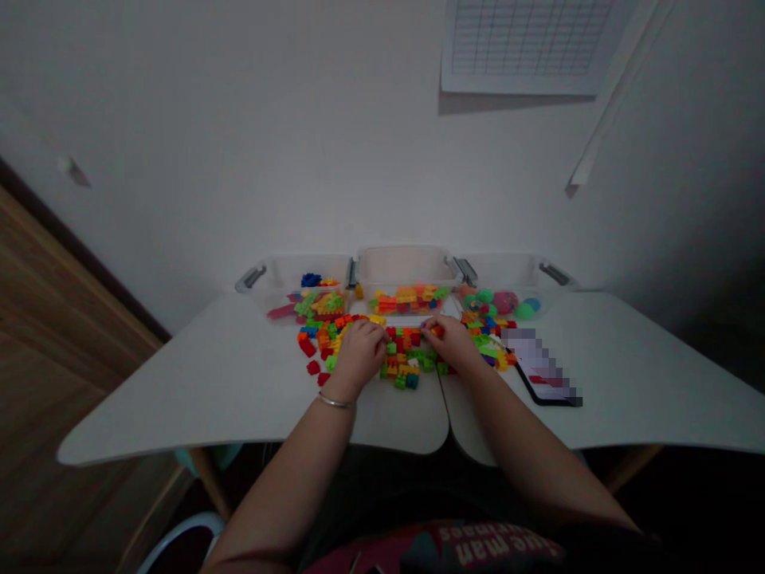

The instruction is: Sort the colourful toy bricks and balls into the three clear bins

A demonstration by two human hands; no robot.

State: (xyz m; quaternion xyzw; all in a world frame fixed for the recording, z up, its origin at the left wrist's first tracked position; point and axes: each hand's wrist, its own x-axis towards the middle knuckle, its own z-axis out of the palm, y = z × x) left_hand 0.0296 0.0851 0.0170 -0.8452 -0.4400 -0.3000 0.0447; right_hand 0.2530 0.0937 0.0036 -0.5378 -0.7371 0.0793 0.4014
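Observation:
Toy building blocks (398,368) in red, orange, yellow, green and blue lie in a loose pile on the white table, around and between my hands. My left hand (361,351), a silver bangle at its wrist, is over the left part of the pile with fingers curled together; what they hold, if anything, is hidden. Across the gap, my right hand (451,341) pinches at the pile's right part, with an orange building block (438,330) showing at its fingertips. Right behind the hands stands the middle clear bin (406,267), which has mixed blocks inside.
The left clear bin (287,271) contains more coloured pieces. Balls (505,301) in pink, green and blue lie in the right clear bin (508,269). A phone (543,371) rests on the table (633,375) right of the pile. The wall rises behind the bins.

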